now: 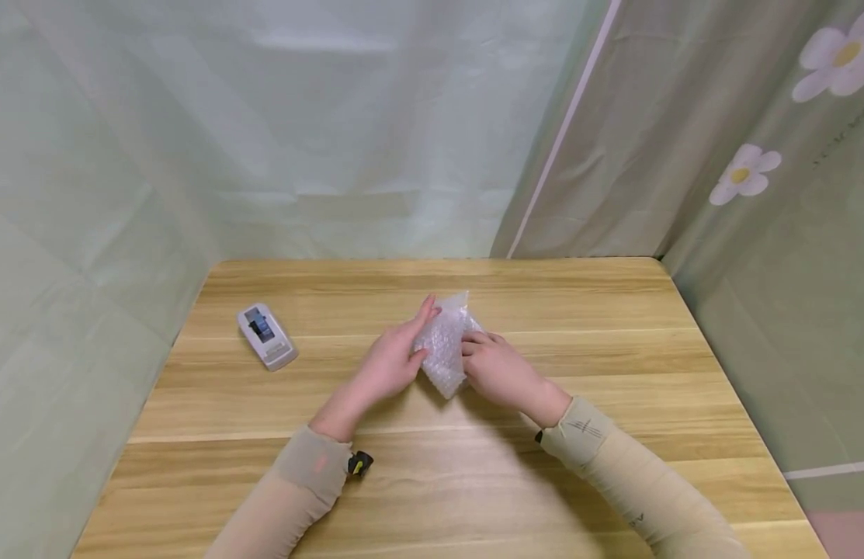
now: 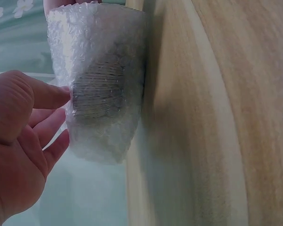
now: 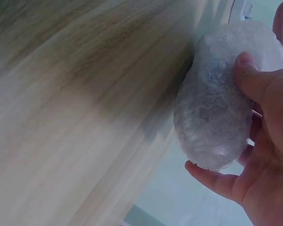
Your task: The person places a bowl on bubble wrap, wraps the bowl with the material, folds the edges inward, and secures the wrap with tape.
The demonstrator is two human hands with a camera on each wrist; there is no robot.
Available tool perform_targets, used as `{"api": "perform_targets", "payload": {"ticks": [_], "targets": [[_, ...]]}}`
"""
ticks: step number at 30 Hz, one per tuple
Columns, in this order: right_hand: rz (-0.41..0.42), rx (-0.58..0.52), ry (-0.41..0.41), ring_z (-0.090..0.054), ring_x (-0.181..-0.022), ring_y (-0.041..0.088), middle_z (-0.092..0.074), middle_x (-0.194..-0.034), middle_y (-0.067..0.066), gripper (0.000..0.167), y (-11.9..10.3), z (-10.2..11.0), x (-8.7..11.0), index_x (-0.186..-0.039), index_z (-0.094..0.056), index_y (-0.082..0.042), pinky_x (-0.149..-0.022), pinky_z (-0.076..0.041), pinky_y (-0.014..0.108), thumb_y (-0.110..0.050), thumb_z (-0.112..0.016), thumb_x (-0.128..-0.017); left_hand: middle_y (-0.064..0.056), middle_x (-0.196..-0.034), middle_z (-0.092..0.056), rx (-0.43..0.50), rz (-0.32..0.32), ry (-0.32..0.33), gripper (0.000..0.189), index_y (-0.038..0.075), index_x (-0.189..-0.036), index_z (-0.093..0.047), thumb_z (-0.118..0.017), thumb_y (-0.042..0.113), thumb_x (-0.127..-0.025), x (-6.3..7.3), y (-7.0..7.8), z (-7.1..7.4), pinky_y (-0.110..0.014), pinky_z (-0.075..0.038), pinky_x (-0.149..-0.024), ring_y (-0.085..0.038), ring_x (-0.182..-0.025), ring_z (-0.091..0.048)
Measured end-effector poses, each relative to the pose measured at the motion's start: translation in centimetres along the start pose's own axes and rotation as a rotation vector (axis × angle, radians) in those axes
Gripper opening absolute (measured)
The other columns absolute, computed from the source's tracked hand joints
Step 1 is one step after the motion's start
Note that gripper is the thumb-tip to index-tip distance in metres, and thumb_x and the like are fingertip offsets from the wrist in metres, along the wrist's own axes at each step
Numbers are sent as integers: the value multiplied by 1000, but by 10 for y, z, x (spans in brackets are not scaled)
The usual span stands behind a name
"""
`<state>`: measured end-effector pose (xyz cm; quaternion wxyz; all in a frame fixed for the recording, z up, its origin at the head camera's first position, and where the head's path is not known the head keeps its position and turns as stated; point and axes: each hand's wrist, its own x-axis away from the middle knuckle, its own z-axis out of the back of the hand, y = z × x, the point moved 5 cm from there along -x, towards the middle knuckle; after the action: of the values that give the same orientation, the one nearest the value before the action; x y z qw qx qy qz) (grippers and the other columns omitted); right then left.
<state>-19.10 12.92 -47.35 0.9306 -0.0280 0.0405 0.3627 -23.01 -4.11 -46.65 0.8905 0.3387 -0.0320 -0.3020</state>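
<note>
A bundle of bubble wrap [image 1: 443, 353] is held between both hands just over the middle of the table. Through the clear layers in the left wrist view, a dark object with fine parallel lines [image 2: 99, 89] shows; its kind cannot be told. My left hand [image 1: 393, 357] holds the bundle's left edge, thumb in front and the other fingers behind or along it. On the opposite side, my right hand [image 1: 501, 369] grips the wrap, its thumb [image 3: 247, 70] pressed on the surface and its fingers partly hidden behind.
A pale grey object with a dark recess [image 1: 267, 336], resembling a tape dispenser, lies at the table's left. The wooden table [image 1: 585, 310] is bordered by hanging curtains [image 1: 362, 155] behind and at both sides.
</note>
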Motion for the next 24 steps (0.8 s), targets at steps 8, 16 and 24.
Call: {"api": "perform_targets", "payload": {"ticks": [8,16,24], "targets": [[-27,-122,-19,-56,-139,31,-72,-136,8,27,7,-8,1,-127,-78,-10,-115,-48,53,-15,-73,-101,-11,-160,-52,-32,-52,-49,55,4,-152,-57,-69,-4,-99,1,0,-6,-49,-39,-122,-35,-143,-54],[28,-239,4,-60,-135,32,-75,-128,9,22,16,-9,1,-122,-77,-6,-120,-44,48,-17,-72,-103,-8,-167,-43,-167,-85,-144,33,8,-138,-72,-60,5,-107,4,-2,-12,-56,-27,-127,-32,-152,-43],[53,-265,118,-59,-136,30,-71,-137,7,42,25,-2,11,-136,-72,-9,-121,-40,53,-31,-73,-100,-8,-171,-38,-353,-93,-229,45,15,-143,-70,-55,0,-104,7,3,-16,-53,-22,-130,-29,-157,-35]]}}
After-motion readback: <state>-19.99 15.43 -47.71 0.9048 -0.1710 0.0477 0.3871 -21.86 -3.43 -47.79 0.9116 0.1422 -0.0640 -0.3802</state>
